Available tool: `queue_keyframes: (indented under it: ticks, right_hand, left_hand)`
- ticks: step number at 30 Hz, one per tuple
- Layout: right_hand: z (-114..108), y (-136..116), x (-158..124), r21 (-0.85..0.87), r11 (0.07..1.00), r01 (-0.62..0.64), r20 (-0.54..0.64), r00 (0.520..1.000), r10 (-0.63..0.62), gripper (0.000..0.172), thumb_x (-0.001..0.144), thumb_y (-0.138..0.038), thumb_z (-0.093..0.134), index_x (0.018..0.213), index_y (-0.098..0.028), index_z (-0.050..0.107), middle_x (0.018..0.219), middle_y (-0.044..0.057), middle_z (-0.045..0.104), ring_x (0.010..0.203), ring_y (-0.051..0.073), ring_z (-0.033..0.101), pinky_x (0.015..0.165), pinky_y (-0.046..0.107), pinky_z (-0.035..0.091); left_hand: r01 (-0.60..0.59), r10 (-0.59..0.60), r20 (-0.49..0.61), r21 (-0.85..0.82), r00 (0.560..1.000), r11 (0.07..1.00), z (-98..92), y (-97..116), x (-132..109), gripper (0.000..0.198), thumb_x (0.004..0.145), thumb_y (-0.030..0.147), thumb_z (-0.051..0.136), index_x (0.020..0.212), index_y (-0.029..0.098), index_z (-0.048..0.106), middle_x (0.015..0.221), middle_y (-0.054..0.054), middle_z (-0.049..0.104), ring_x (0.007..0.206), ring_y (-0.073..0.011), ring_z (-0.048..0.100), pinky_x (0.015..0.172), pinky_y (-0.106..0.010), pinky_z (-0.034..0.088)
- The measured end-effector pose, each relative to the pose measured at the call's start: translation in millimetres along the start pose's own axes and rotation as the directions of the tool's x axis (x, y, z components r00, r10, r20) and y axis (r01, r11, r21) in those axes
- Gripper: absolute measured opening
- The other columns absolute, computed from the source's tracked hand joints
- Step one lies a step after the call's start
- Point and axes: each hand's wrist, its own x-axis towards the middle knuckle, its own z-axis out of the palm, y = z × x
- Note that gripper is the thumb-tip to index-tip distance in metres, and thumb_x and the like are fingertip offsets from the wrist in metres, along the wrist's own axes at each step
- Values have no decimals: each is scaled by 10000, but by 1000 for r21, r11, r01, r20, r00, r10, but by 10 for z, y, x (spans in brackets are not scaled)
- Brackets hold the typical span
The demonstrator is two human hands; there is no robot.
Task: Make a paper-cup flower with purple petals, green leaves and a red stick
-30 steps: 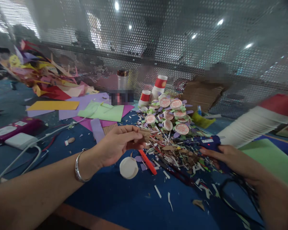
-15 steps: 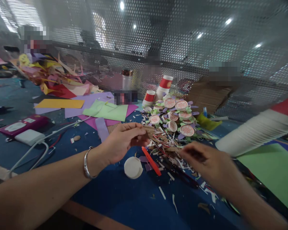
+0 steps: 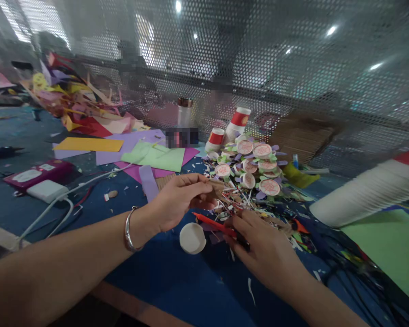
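Between the thumb and fingers of my left hand (image 3: 186, 200) is a small brown piece of cardboard (image 3: 216, 185), partly covered by the fingertips. My right hand (image 3: 259, 240) has its fingers closed around the rear part of a red-orange pen (image 3: 209, 221), whose tip points left. A dark object shows under those fingers; its kind is unclear. A white round paper cup base (image 3: 192, 238) lies on the blue table between my hands. Just beyond them, paper scraps and cut strips (image 3: 235, 197) form a heap.
Behind the scraps stand round paper pieces with red drawings (image 3: 269, 186) and red-white paper cups (image 3: 240, 119). A long cup stack (image 3: 357, 195) leans at right. Coloured sheets (image 3: 153, 156), a purple device (image 3: 41, 172) and a white cable (image 3: 88, 181) lie left. A perforated metal screen (image 3: 191, 59) backs the table.
My right hand has moved left and down from the scraps onto the red-orange pen, which has turned flatter. My left hand keeps its hold on the cardboard. The view has shifted slightly.
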Motion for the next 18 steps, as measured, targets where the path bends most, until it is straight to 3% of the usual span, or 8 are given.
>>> queue_keyframes:
  ticks: [8,13,18]
  right_hand:
    - [68,41,12,-27,999,24,-26,999,-25,179,899,-98,502,952,-183,650,907,99,612,828,271,627,620,357,510]
    - [50,28,-10,32,993,111,20,994,-112,121,911,-160,562,978,-175,661,1022,132,629,947,299,610,788,457,543]
    - [24,68,-34,140,984,115,75,989,-126,124,943,-169,550,1044,-161,622,1123,163,614,1073,320,568,959,551,476]
  left_hand:
    - [7,-7,-3,22,1000,1000,-4,-12,-14,129,811,189,704,760,138,596,735,-5,685,613,-101,670,588,-212,538]
    - [34,-35,27,54,999,998,-6,-11,-16,126,806,182,711,784,143,593,725,-1,694,588,-100,673,554,-202,532]
    - [38,-45,31,192,998,981,24,-12,-24,89,825,175,680,801,134,604,710,-10,691,584,-108,674,529,-208,547]
